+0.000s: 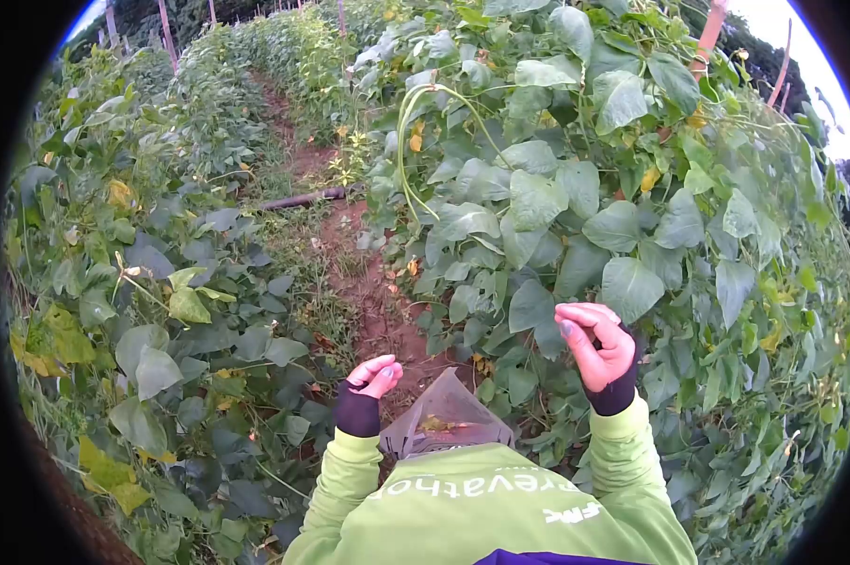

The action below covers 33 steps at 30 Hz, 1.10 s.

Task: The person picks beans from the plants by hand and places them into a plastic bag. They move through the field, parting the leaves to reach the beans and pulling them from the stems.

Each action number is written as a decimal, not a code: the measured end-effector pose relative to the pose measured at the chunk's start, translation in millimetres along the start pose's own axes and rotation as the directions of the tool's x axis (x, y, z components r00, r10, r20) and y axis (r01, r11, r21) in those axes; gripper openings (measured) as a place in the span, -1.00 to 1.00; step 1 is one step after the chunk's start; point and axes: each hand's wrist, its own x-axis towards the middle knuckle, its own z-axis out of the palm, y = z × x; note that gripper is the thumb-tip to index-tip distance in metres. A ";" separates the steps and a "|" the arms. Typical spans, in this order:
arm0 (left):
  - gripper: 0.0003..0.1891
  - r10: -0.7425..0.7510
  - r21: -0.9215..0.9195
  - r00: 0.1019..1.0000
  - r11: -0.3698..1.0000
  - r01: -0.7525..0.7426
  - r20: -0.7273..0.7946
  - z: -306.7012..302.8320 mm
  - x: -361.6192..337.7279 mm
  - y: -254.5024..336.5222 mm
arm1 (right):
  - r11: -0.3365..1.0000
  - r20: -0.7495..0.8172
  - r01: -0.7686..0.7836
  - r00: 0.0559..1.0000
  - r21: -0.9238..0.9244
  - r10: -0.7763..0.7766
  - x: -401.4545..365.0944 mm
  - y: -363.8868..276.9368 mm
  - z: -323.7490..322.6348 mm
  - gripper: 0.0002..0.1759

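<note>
My left hand [376, 376] is held low beside the mouth of a translucent plastic bag [409, 421] at my waist. Its fingers are loosely bent, the thumb a little apart from them, and I see nothing in it. To the right, my right hand [598, 347] is raised just in front of the broad green leaves [631, 287] of a climbing bean plant. Its fingers curl with a small gap to the thumb, and no object shows there. Long thin green bean pods [403, 155] arch out from that plant, ahead of both hands. Some yellowish-brown matter lies inside the bag.
Dense bean foliage [147, 363] lines the left side. A dirt path [343, 247] runs forward between the rows, crossed by a dark pipe [303, 200]. A wooden stake [707, 40] stands in the right row, and several more poles rise at the back.
</note>
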 end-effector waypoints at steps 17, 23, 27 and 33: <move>-0.74 0.168 -0.039 0.806 0.972 -0.231 -0.567 -47.1 178.4 -48.9 | 0.974 0.619 0.151 0.753 0.170 -0.225 202.6 226.7 186.2 -0.68; -0.73 0.090 -0.156 0.829 0.965 -0.209 -0.552 -39.7 245.6 -49.8 | 0.986 0.697 -0.005 0.708 0.167 -0.115 245.3 252.0 224.5 -0.68; -0.72 0.019 -0.175 0.878 0.978 -0.116 -0.479 -46.5 312.1 -15.0 | 0.988 0.702 -0.035 0.707 0.150 -0.082 270.9 249.1 253.6 -0.70; -0.74 0.088 -0.054 0.966 0.993 -0.104 -0.242 -81.4 431.7 32.9 | 0.996 0.545 -0.065 0.838 0.061 0.021 303.2 258.3 298.4 -0.74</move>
